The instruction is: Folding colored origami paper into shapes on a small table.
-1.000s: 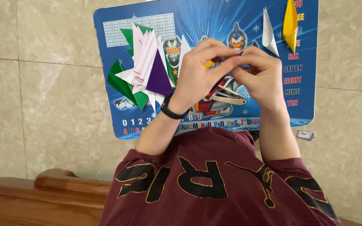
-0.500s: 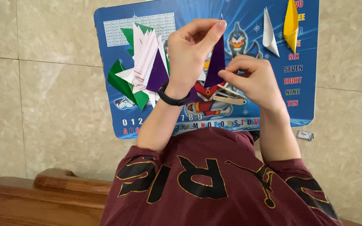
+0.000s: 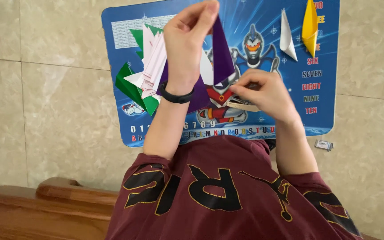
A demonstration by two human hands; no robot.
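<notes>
My left hand point(image 3: 186, 42), with a black band on the wrist, is raised over a blue picture mat point(image 3: 290, 118) and pinches the top of a folded purple paper point(image 3: 222, 55), which hangs down as a long point. My right hand point(image 3: 265, 91) is lower, near the middle of the mat, with its fingers curled on a small flat pale thing point(image 3: 242, 105) that I cannot make out. The two hands are apart.
A pile of folded white, pink and purple papers point(image 3: 152, 66) lies on the mat's left part, with green folded paper point(image 3: 130, 89) under it. A white folded paper point(image 3: 286, 35) and a yellow one point(image 3: 310, 26) lie top right. A small wrapper point(image 3: 324, 145) lies on the tiled floor; a wooden ledge point(image 3: 45, 209) runs bottom left.
Both hands were together on the purple paper. My left hand has lifted it up and away, and my right hand has let go and dropped to the mat.
</notes>
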